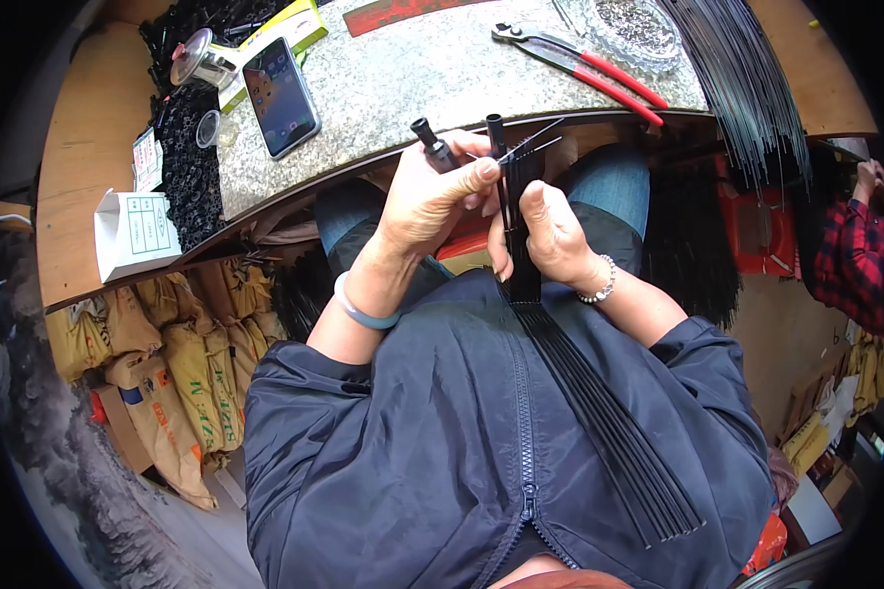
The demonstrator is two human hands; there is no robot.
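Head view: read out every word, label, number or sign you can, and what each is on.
I won't copy wording, but print stands here:
Yellowish sack: large green lettering, legible.
Tan sack beside it: orange marks, too unclear to read.
White box: small print, too small to read.
Yellow-green box: dark print, too blurred to read.
Phone: screen icons, labels too small to read.

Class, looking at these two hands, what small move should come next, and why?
Probably the left hand should draw the thin rods together: they splay near its fingertips, while the right hand holds the black strip close by.
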